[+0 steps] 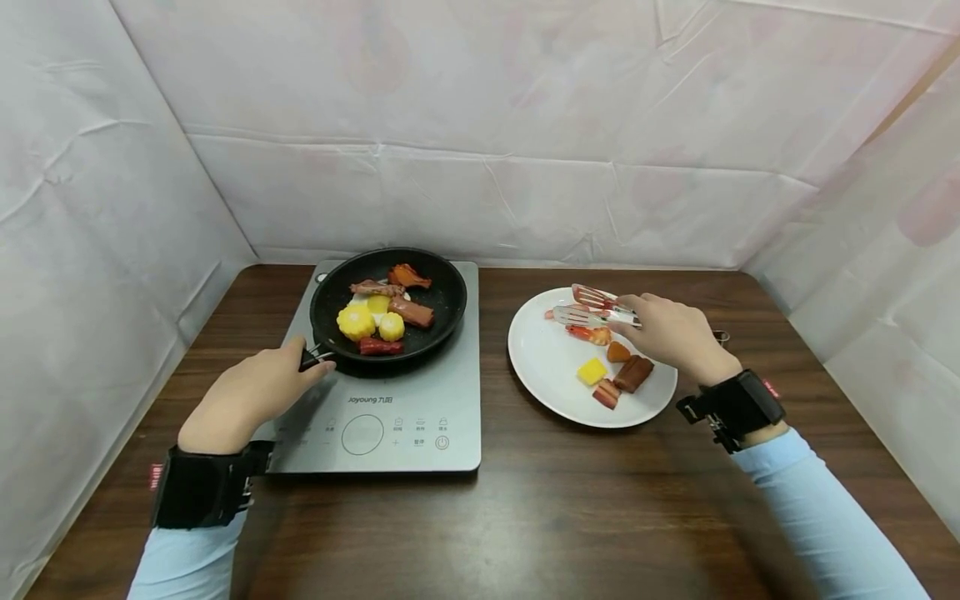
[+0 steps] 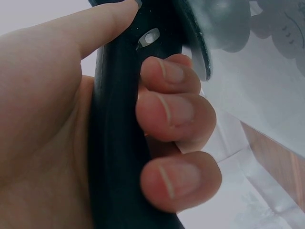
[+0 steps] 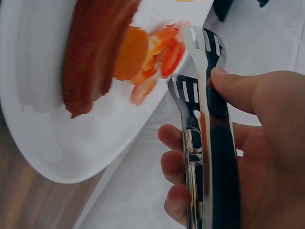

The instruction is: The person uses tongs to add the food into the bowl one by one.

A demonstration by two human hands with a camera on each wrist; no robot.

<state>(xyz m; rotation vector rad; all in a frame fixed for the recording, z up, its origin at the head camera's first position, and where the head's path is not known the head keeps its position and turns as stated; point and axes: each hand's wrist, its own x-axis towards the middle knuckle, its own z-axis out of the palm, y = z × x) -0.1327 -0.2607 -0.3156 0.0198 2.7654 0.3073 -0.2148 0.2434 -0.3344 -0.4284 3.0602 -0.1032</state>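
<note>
Head view is evenly, softly lit from above w/ faint shadows cast under the plate [image 1: 540, 379] and hob [image 1: 450, 417]; straight edges are bowed by wide-angle distortion. Both wrist views are blurred at close range, and backgrounds are washed out.

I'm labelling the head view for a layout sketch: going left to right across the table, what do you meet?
Left hand → pan on the cooker → plate → right hand holding tongs.
</note>
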